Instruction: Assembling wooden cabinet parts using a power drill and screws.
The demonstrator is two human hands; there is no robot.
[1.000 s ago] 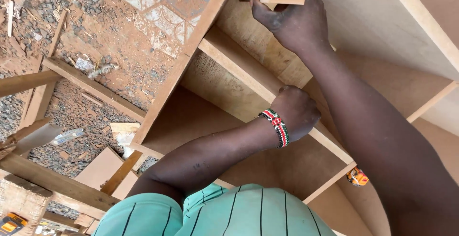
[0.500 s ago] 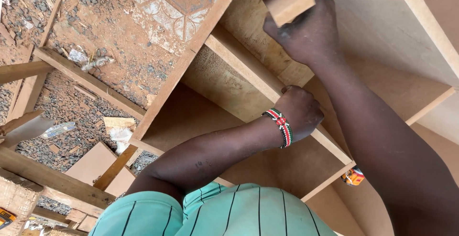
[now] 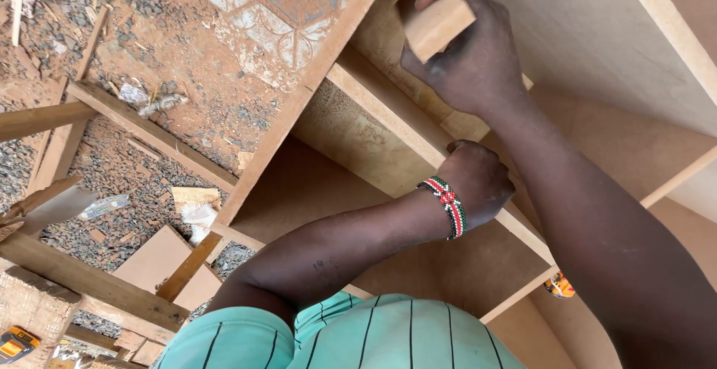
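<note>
Nearest the camera, a green striped shirt (image 3: 351,335) is filling the lower edge of the view, and both forearms are reaching out from it into an open cabinet (image 3: 597,63) made of brown board.

The left hand (image 3: 478,186), wearing a beaded wristband (image 3: 447,206), is resting curled against a wooden shelf edge (image 3: 388,119) that is running diagonally through the middle of the cabinet. Its fingers are folding over the far side of that edge, so whether they are gripping anything besides the board itself cannot be told.

Farther in, the right hand (image 3: 467,55) is closing firmly around a small wooden block (image 3: 439,25), with fingertips wrapping over the top and the pale end face of the block showing toward the left. The block is sitting just above the shelf edge, near where it is meeting the cabinet's side panel (image 3: 314,85).

To work well here, it seems wise to be keeping the left hand pressing steadily so the shelf is not shifting, and to be holding the block flat and square to the wood, with even pressure rather than tipping onto a corner.

Beyond and to the left, gravel ground (image 3: 112,137) is carrying scattered timber lengths (image 3: 149,134), an offcut board (image 3: 160,261) and, at the near left corner, a yellow tool (image 3: 15,343).
</note>
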